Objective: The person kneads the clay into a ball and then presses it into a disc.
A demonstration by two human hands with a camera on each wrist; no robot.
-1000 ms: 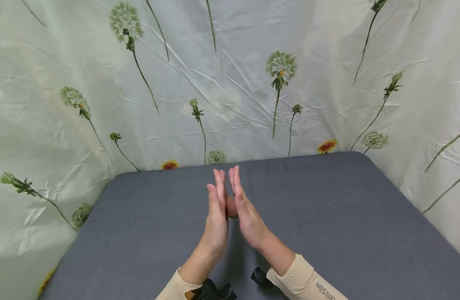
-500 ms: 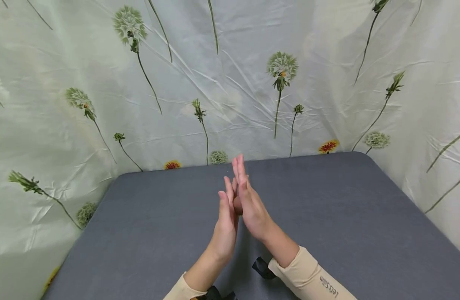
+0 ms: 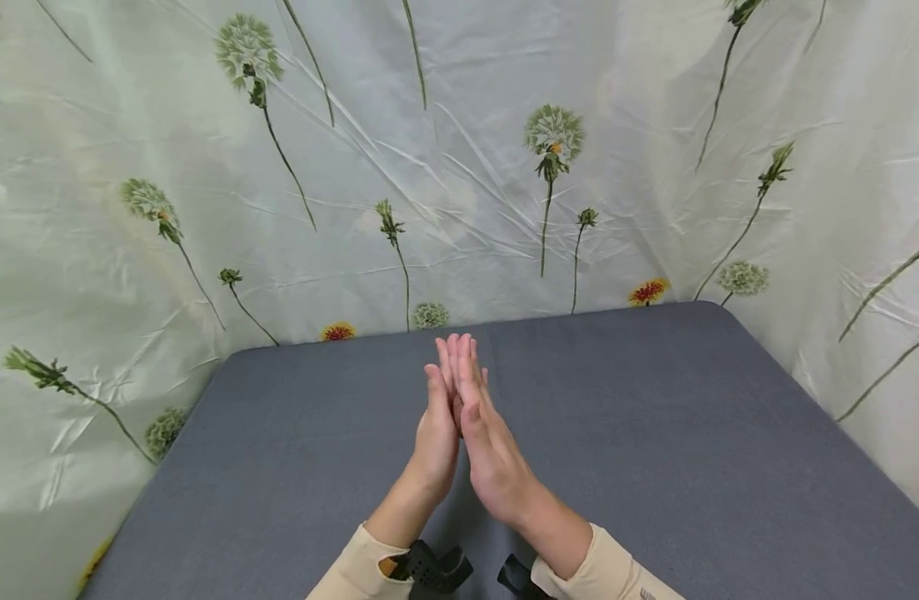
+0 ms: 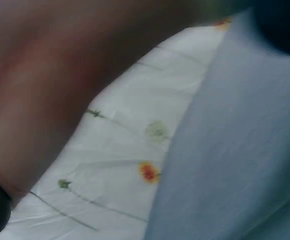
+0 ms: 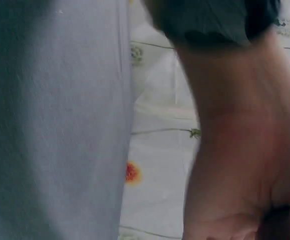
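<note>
A small reddish-brown ball [image 3: 457, 408], perhaps of clay, sits between two upright palms in the head view, mostly covered by them. My left hand [image 3: 435, 442] presses it from the left with straight fingers. From the other side my right hand [image 3: 496, 458] lies flat against it, fingers straight and pointing up and away. The fingertips of both hands come close together above the ball. In the right wrist view a dark rounded piece [image 5: 280, 224] shows by the right palm [image 5: 234, 185]. The left wrist view holds only a blurred part of the left hand and wrist [image 4: 40, 110].
Beneath the hands lies a table with a grey cloth cover [image 3: 639, 417]. A pale curtain [image 3: 474, 167] printed with dandelions and flowers hangs behind and at both sides. Dark straps with cameras [image 3: 432, 567] are worn at the wrists.
The palms rub back and forth: the right hand slid forward past the left, then came back level with it. Both hands shifted right, then left again. Less of the ball shows now.
</note>
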